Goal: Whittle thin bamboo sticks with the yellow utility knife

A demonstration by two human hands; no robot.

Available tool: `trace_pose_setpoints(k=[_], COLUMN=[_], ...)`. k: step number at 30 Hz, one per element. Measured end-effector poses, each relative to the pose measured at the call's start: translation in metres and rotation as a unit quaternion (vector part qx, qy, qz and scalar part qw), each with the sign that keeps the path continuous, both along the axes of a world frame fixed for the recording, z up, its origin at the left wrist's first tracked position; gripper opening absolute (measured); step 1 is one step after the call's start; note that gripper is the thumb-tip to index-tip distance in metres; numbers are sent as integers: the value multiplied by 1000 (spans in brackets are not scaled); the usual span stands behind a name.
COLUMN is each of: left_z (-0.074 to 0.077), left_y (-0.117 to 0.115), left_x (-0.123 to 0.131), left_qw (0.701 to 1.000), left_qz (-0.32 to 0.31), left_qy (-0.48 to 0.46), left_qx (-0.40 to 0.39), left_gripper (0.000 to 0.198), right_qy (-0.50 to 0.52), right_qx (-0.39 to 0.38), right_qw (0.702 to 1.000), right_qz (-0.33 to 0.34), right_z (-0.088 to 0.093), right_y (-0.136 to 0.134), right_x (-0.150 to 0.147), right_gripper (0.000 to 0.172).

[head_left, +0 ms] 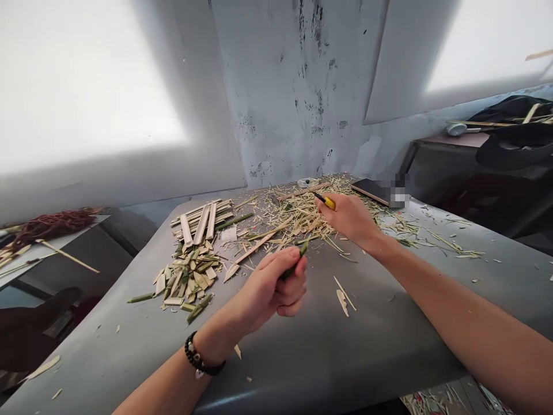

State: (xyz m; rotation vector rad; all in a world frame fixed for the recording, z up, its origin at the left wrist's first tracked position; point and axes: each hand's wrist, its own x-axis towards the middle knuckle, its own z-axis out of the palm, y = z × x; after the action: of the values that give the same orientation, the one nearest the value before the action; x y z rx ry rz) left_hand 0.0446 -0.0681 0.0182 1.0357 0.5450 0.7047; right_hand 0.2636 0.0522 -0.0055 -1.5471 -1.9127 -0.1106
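My left hand [276, 282] is closed round a short green bamboo piece [298, 259] whose tip sticks up past my thumb, above the grey table [302, 346]. My right hand [348, 216] is farther back, closed on a yellow-handled knife [326, 200] with its dark tip pointing left. It rests at the edge of a heap of thin bamboo shavings [298, 216]. A long split bamboo strip [250, 251] lies between the two hands.
A pile of cut bamboo chips [190, 276] and several flat bamboo slats [201, 222] lie at the left. A dark phone-like slab [374, 189] sits at the back right. Loose slivers [343, 297] lie near the front. A second table with dark cloth [514, 138] stands to the right.
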Motion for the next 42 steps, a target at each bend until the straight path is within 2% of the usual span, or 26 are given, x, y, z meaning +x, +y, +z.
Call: trace_pose_setpoints(k=[3, 6, 11, 21, 26, 30, 34, 36, 38, 42], left_z=[-2, -5, -8, -9, -13, -13, -14, -15, -17, -20], left_y=[8, 15, 17, 14, 14, 10, 1, 2, 7, 21], left_x=[-7, -13, -12, -6, -4, 0, 9, 10, 6, -5], left_qw=[998, 992, 988, 983, 985, 986, 994, 993, 987, 970], left_qz=[57, 122, 148, 167, 166, 166, 94, 95, 129, 199], left_qy=[-1, -9, -2, 35, 9, -5, 13, 25, 46, 81], left_qx=[11, 19, 43, 70, 39, 34, 54, 72, 88, 112], left_gripper=[34, 32, 32, 31, 30, 29, 32, 32, 32, 31], right_qy=[37, 29, -24, -99, -157, -170, -138, -125, -114, -79], right_qx=[33, 23, -16, 23, 23, -18, -37, -32, -34, -25], right_qw=[995, 985, 980, 981, 986, 985, 983, 980, 983, 997], right_qz=[82, 168, 196, 168, 56, 5, -112, -149, -138, 6], right_z=[2, 1, -3, -2, 0, 5, 11, 10, 6, 0], right_y=[-9, -23, -33, -35, -36, -26, -3, 6, 10, 3], right_x=[-8, -22, -34, -30, -39, -38, -6, 12, 21, 10], right_gripper=[31, 22, 22, 27, 31, 26, 25, 25, 22, 27])
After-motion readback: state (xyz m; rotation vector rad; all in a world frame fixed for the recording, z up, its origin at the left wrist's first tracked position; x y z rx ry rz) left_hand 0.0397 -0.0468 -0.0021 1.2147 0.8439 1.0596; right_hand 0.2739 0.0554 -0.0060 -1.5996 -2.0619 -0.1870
